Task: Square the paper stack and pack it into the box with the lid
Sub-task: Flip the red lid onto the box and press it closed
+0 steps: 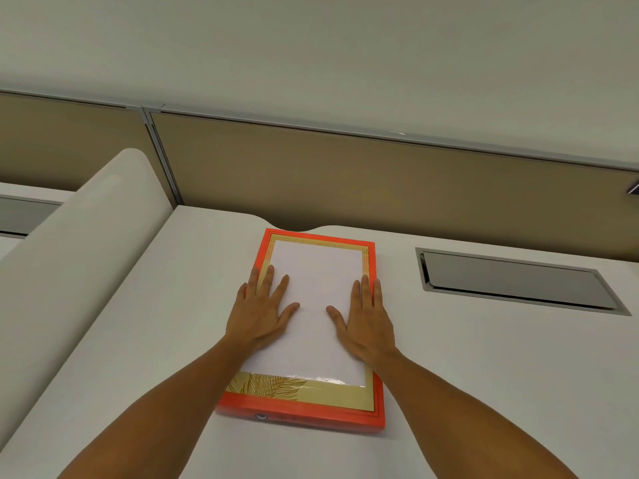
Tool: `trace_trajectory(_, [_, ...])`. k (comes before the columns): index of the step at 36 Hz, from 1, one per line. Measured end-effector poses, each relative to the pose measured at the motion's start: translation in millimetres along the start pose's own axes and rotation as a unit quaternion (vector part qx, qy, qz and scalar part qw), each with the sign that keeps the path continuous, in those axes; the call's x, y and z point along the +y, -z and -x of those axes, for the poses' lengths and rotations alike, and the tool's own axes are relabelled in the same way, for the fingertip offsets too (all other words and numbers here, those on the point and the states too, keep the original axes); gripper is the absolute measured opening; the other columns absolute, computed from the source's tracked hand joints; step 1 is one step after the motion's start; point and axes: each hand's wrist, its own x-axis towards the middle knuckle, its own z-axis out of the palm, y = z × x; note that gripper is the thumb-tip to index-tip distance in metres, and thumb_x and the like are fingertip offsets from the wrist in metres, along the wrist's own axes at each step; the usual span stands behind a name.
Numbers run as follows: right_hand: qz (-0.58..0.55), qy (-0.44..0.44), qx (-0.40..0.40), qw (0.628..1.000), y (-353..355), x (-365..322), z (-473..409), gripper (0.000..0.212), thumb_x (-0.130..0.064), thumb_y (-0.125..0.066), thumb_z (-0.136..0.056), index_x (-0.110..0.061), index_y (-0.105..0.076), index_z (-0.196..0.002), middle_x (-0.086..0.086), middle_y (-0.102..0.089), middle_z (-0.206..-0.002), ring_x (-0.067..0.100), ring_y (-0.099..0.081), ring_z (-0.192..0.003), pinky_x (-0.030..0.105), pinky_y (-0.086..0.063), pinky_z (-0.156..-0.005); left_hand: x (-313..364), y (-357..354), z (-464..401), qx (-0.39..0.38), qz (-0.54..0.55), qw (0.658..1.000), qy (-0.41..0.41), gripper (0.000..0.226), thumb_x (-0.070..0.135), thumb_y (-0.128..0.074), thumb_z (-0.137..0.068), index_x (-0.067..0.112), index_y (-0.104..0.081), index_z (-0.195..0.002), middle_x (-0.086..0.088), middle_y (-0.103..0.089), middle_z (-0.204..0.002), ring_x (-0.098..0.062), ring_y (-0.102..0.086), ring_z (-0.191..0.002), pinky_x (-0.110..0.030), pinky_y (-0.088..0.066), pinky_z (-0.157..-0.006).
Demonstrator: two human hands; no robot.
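The white paper stack lies inside the shallow orange box, pushed toward the far end, so a band of gold leaf-patterned lining shows along the near edge and thinner strips along the sides. Both hands rest flat on top of it: the left hand on the stack's left margin, its outer fingers reaching over the box's left rim, the right hand on the right margin, its outer fingers along the right rim. Neither grip is closed on anything; fingers are spread and the palms press down.

The step in hand looks like seating the sheets flat in the box. To do it well, pressure should go straight down and even on both sides, palms sliding outward to flatten any bow, without dragging the top sheet askew. The near edge appears to shine slightly, perhaps lifted, so it deserves a press too.

No lid is visible on the white table; it would have to be found before closing.
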Motion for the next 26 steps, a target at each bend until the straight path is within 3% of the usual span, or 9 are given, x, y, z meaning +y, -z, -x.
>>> trace_trajectory(5, [0.004,-0.004,-0.006,1.0,3.5,-2.0,0.6,0.105,-0.082,-0.002,-0.08,-0.015,-0.001,-0.161,0.003,0.005,-0.17,0.027,0.009,-0.156,0.044,-0.028,-0.123,1.9,-0.5,1.2,0.006,0.003,1.0,0.006,0.084,0.077,0.003,-0.084,0.033,-0.003,-0.156,-0.002,0.003,-0.166,-0.03,0.007,-0.152,-0.051,-0.008,-0.121])
trace_trajectory(9, [0.003,-0.006,-0.02,1.0,5.9,-2.7,0.4,0.099,-0.079,-0.013,-0.088,-0.014,0.0,-0.161,0.004,0.006,-0.17,0.028,0.009,-0.156,0.046,-0.027,-0.123,3.2,0.3,2.1,0.003,0.004,1.0,0.011,0.081,0.075,0.0,-0.086,0.034,-0.001,-0.156,-0.002,0.006,-0.166,-0.029,0.01,-0.152,-0.053,-0.007,-0.122])
trace_trajectory(14, [-0.001,0.012,-0.057,0.998,15.9,-0.2,-3.3,0.094,-0.073,-0.023,-0.093,-0.013,0.005,-0.16,0.007,0.01,-0.169,0.03,0.012,-0.155,0.048,-0.007,-0.125,7.8,4.5,5.3,-0.017,0.002,1.0,0.023,0.083,0.074,0.002,-0.084,0.032,0.005,-0.156,-0.003,0.012,-0.165,-0.03,0.015,-0.151,-0.056,0.0,-0.121])
trace_trajectory(18, [-0.025,0.007,-0.02,0.999,25.6,-1.0,2.6,0.089,-0.068,-0.028,-0.096,-0.014,0.0,-0.161,0.007,0.005,-0.17,0.029,0.009,-0.156,0.044,-0.003,-0.125,21.0,12.1,10.8,-0.045,0.015,0.998,0.049,0.088,0.077,0.001,-0.082,0.029,0.004,-0.156,-0.008,0.012,-0.165,-0.034,0.014,-0.15,-0.058,0.007,-0.119])
trace_trajectory(26, [-0.049,0.021,0.007,0.999,54.7,-5.4,24.0,0.085,-0.065,-0.031,-0.097,-0.018,-0.002,-0.161,0.004,0.0,-0.17,0.027,0.003,-0.157,0.043,-0.005,-0.125,50.4,38.2,22.1,-0.056,0.036,0.997,0.041,0.103,0.083,0.003,-0.072,0.024,-0.001,-0.157,-0.009,0.008,-0.165,-0.034,0.009,-0.151,-0.056,0.001,-0.119])
